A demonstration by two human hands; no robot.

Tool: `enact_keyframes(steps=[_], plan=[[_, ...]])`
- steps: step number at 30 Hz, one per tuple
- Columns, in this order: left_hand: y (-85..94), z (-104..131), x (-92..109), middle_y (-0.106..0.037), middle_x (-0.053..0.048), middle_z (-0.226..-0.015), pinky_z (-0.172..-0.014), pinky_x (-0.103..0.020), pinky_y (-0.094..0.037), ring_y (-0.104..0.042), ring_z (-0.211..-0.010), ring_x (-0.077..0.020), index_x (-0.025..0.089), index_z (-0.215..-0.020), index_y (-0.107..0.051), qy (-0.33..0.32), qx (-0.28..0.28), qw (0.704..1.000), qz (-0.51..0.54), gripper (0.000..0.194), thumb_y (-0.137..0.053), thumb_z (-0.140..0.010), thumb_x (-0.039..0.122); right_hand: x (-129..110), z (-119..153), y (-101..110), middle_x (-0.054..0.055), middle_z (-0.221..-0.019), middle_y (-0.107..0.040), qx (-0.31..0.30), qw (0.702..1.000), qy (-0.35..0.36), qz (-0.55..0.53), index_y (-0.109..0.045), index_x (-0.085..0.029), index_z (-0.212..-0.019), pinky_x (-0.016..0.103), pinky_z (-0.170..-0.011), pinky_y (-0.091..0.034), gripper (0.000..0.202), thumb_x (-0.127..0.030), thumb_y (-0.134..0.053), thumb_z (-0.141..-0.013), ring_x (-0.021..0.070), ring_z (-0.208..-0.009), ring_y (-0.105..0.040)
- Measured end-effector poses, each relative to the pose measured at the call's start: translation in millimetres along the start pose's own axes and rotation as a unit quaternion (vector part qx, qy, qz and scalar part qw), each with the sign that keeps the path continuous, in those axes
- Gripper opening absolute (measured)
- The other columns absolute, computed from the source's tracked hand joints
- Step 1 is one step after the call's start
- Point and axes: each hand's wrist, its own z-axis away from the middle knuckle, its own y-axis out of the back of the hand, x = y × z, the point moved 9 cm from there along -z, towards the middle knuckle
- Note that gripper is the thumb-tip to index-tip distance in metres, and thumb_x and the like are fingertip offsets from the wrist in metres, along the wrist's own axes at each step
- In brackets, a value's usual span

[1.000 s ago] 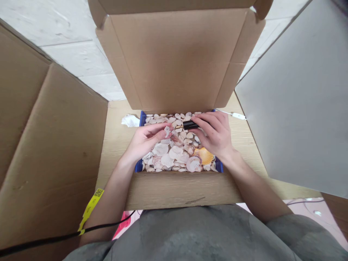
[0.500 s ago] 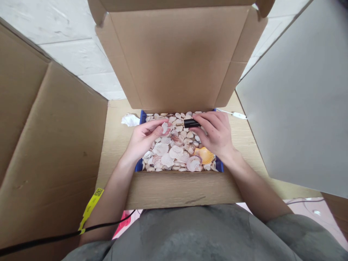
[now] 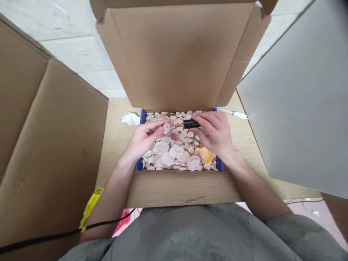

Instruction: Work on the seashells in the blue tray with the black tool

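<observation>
My left hand [image 3: 152, 136] pinches a small white seashell [image 3: 166, 128] between thumb and fingers, above the left part of the box. Held in my right hand [image 3: 214, 132] is a small hand drill [image 3: 191, 124] with a black cylindrical body and a thin brass-coloured tip. That tip points left at the shell and lies very close to it; whether they touch I cannot tell. Beneath both hands, an open cardboard box [image 3: 174, 173] with blue side walls is full of shells. A large orange scallop shell [image 3: 206, 155] and a pale purple-edged shell [image 3: 194, 163] lie near its front right.
The box's brown lid [image 3: 179, 54] stands raised at the back. Crumpled white tissue [image 3: 131, 118] lies left of the box, and a white cable with an inline switch [image 3: 239, 115] runs right. Cardboard [image 3: 62, 127] walls the left side, a grey panel [image 3: 296, 101] the right.
The shell in my left hand has turned and shifted slightly right, nearer the drill's tip. My right hand has stayed almost still.
</observation>
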Motion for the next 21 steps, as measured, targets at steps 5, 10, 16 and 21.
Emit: enact_keyframes(steps=[5,10,16,21], plan=[[-0.5,0.5,1.7,-0.07,-0.008,-0.122,-0.097,-0.038,-0.055,-0.066,-0.112,-0.0235,0.023,-0.112,-0.073,-0.004,-0.005,1.0,-0.02,0.03,-0.07,-0.085,0.034,1.7,1.0,-1.6,0.005,-0.111,-0.07,-0.007,1.0,-0.006,-0.002,-0.057,-0.026,-0.123,0.037,-0.088,-0.046,0.038,-0.032,-0.065,-0.086,0.0202,-0.102,-0.062],[-1.3,0.9,2.6,-0.069,-0.008,-0.122,-0.097,-0.037,-0.054,-0.066,-0.112,-0.0243,0.022,-0.112,-0.073,0.004,-0.016,0.999,-0.045,0.031,-0.072,-0.083,0.034,-2.6,-0.1,6.7,0.003,-0.112,-0.07,0.033,0.999,0.014,-0.009,-0.055,-0.028,-0.125,0.038,-0.09,-0.046,0.042,-0.028,-0.066,-0.085,0.0193,-0.103,-0.061],[-7.6,2.4,-4.6,-0.075,-0.008,-0.107,-0.087,-0.034,-0.059,-0.074,-0.09,-0.0223,0.021,-0.111,-0.074,0.049,-0.062,0.996,-0.052,0.034,-0.075,-0.079,0.034,-8.6,1.1,15.7,0.001,-0.111,-0.071,0.071,0.996,0.044,-0.004,-0.053,-0.034,-0.127,0.043,-0.095,-0.044,0.047,-0.022,-0.066,-0.083,0.0204,-0.102,-0.061],[-4.9,2.5,-1.9,-0.074,-0.006,-0.109,-0.093,-0.034,-0.058,-0.072,-0.1,-0.0237,0.022,-0.108,-0.075,0.043,-0.037,0.996,-0.066,0.034,-0.078,-0.076,0.033,-3.5,1.7,5.4,0.004,-0.105,-0.071,0.023,0.999,0.021,-0.007,-0.059,-0.025,-0.12,0.038,-0.082,-0.046,0.035,-0.03,-0.063,-0.086,0.0199,-0.093,-0.061]])
